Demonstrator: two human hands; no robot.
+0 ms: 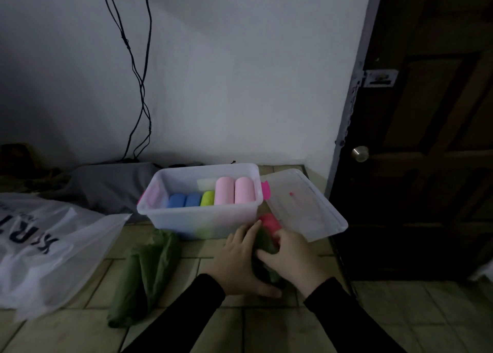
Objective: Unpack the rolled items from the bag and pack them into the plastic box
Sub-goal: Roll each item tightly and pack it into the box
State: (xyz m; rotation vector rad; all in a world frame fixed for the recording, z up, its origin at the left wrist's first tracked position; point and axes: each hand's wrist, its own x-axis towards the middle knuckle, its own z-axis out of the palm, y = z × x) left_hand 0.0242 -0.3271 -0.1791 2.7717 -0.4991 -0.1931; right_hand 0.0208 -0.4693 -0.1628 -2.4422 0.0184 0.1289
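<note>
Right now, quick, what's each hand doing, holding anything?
Left hand: fingers curled round the dark green wrapped bundle on the tiled floor, holding it.
Right hand: grips the same bundle; a red rolled item pokes out of its top.

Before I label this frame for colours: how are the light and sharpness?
Head view: dim, bluish light; door nearly black; both hands slightly soft; rolls in the plastic box keep readable colours; wide-angle lens bends the door frame.
</note>
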